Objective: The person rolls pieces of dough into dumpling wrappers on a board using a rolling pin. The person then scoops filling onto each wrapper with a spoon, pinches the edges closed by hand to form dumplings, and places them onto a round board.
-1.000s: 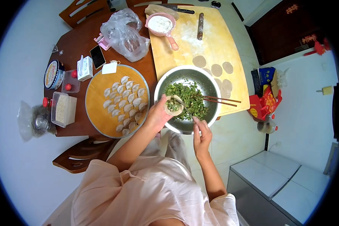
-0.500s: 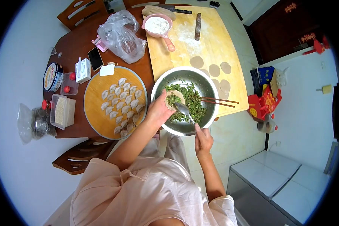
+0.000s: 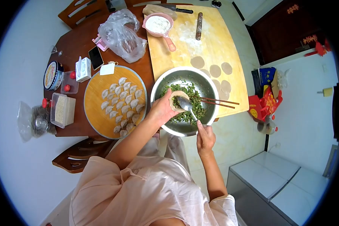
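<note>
A round dough wrapper (image 3: 174,107) rests in my left hand (image 3: 162,110), over the left side of a steel bowl (image 3: 211,83). My right hand (image 3: 206,139), at the bowl's near edge, grips the handle of a metal spoon (image 3: 185,103). The spoon's bowl lies over the wrapper and covers part of the green filling on it. More chopped green filling (image 3: 196,109) fills the bottom of the steel bowl. Two chopsticks (image 3: 222,102) lean out over the bowl's right rim.
Left of the bowl, a round board (image 3: 96,116) holds rows of folded dumplings (image 3: 122,104). Behind the bowl, a wooden board (image 3: 184,52) carries flat wrappers (image 3: 215,71), a rolling pin (image 3: 199,26) and a pink pan of flour (image 3: 158,24). A plastic bag (image 3: 126,37) lies farther left.
The spoon has moved from the filling in the bowl up onto the wrapper. My right hand has shifted slightly right and down, and filling now lies on the wrapper beneath the spoon.
</note>
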`<control>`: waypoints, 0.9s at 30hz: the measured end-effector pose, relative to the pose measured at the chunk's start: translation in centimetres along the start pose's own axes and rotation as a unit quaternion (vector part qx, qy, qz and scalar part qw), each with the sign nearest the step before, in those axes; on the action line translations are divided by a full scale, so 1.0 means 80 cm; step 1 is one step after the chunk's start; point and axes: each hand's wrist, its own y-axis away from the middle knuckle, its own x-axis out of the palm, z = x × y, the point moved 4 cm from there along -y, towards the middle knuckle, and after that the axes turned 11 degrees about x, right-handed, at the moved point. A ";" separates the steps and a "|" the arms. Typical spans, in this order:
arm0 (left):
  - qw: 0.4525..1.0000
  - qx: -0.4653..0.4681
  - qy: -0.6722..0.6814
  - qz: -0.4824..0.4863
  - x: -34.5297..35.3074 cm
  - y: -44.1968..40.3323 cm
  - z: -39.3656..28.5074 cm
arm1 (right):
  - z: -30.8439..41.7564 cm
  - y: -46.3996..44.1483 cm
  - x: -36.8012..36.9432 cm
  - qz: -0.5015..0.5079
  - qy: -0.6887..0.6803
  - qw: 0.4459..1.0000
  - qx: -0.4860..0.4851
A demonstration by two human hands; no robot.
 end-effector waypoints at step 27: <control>0.976 -0.087 -0.106 0.167 0.028 0.070 -0.006 | 0.057 -0.055 -0.028 0.044 0.001 0.987 -0.156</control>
